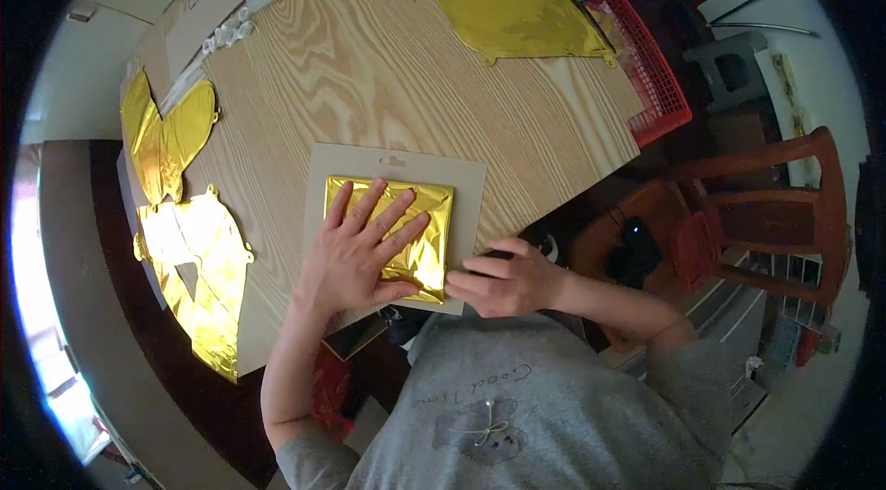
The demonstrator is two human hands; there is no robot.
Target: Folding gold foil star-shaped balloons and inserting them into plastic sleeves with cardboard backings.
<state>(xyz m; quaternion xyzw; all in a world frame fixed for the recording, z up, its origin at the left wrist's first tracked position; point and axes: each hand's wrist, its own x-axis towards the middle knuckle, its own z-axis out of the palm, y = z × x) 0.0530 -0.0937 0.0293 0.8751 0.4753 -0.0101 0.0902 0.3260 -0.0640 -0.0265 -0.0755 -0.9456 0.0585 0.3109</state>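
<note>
My left hand lies flat with its fingers spread on a folded square of shiny gold foil. Under the foil is a light brown backing card with a hanging slot at its far edge, near the table's front edge. My right hand is closed, its fingers curled and their tips against the near right edge of the card, beside the foil. Its thumb and whatever it may pinch are hidden.
Flat gold foil shapes with small tabs lie along the left of the wood-grain table. More gold foil sheets lie at the far right, near a red plastic basket. Small white pieces sit far left. A wooden chair stands right.
</note>
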